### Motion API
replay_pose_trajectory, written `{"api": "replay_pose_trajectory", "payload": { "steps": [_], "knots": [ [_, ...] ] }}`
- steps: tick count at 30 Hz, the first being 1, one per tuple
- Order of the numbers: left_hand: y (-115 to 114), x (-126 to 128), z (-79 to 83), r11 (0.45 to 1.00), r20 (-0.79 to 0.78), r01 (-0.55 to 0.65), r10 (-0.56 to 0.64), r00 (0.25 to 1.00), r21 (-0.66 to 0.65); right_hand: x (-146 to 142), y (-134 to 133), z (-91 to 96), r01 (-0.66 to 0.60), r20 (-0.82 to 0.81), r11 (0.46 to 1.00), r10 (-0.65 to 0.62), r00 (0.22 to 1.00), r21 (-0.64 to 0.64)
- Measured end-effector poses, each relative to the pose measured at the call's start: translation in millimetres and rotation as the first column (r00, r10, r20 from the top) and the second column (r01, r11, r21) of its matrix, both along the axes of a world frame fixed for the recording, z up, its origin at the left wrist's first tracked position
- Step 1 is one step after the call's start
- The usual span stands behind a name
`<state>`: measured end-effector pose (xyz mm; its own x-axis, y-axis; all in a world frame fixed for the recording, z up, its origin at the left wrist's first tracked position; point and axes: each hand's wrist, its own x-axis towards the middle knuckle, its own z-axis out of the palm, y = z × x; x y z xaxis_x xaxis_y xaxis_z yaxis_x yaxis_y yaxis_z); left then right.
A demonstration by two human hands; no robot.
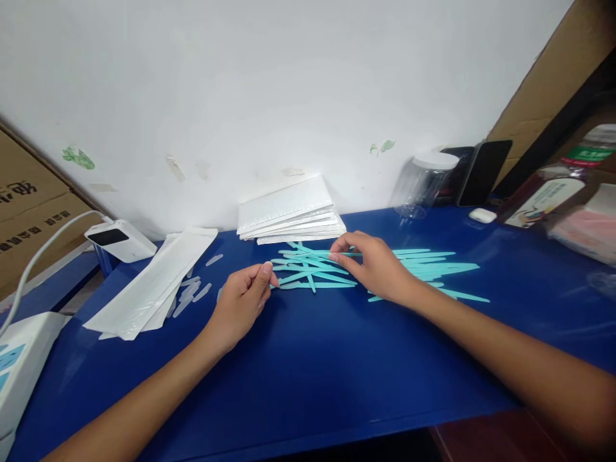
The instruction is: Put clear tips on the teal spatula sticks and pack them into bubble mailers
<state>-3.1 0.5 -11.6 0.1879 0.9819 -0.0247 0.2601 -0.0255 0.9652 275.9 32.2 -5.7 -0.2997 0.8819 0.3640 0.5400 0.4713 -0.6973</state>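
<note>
Both forearms reach up from the bottom edge of the frame over a blue table (337,372). At centre left, the left hand (240,301) rests on the tabletop with its fingers curled, thumb and forefinger pinched together on the near end of a thin turquoise strip (289,285) that runs off to the right. Just right of centre, the right hand (378,266) lies palm down over a loose heap of turquoise strips (433,263), its fingertips (337,256) pressed onto a few of them; whether it has actually gripped one I cannot tell. That heap spreads across the middle of the frame, crossing in a tangle between the two hands and lying more parallel to the right of the right wrist. Behind it, against the white wall, sits a stack of white padded envelopes (289,215). Long white pouches (154,282) lie at the left of the table, with a few small pale slips (192,292) beside them. A white power bank (120,240) with a cable is at upper left, and a clear jar (426,183) and a dark phone (484,172) stand at upper right.
</note>
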Motion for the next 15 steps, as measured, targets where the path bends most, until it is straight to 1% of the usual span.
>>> {"api": "replay_pose_trajectory", "payload": {
  "steps": [2, 3, 4, 5, 7, 9, 11, 15],
  "knots": [
    [2, 0, -2.5, 0.994, 0.114, 0.032, -0.02, 0.993, -0.103, 1, -1, 1.3, 0.013, 0.044, 0.993, -0.019, 0.999, 0.117],
    [2, 0, -3.1, 0.991, 0.151, 0.051, -0.032, 0.988, -0.125, 1, -3, 3.7, 0.012, 0.042, 0.99, -0.018, 0.999, 0.143],
    [2, 0, -3.2, 0.988, 0.172, 0.074, -0.05, 0.984, -0.133, 0, -5, 6.9, 0.002, 0.024, 0.991, -0.006, 1.0, 0.134],
    [1, 0, -3.2, 0.988, 0.18, 0.093, -0.069, 0.981, -0.126, -1, -8, 10.7, -0.013, -0.003, 0.996, 0.014, 1.0, 0.094],
    [-1, 0, -2.7, 0.991, 0.157, 0.109, -0.096, 0.983, -0.077, -3, -14, 18.1, -0.064, -0.068, 0.997, 0.062, 0.996, -0.034],
    [-3, 0, -2.3, 0.994, 0.112, 0.11, -0.108, 0.988, -0.007, -6, -19, 23.6, -0.118, -0.125, 0.983, 0.1, 0.987, -0.144],
    [-4, 1, -2.1, 0.992, 0.05, 0.107, -0.11, 0.993, 0.066, -7, -22, 26.4, -0.154, -0.17, 0.968, 0.121, 0.978, -0.197],
    [-9, 1, -2.1, 0.974, -0.119, 0.118, -0.096, 0.988, 0.195, -9, -22, 27.2, -0.189, -0.224, 0.949, 0.134, 0.965, -0.251]
  ]
}}
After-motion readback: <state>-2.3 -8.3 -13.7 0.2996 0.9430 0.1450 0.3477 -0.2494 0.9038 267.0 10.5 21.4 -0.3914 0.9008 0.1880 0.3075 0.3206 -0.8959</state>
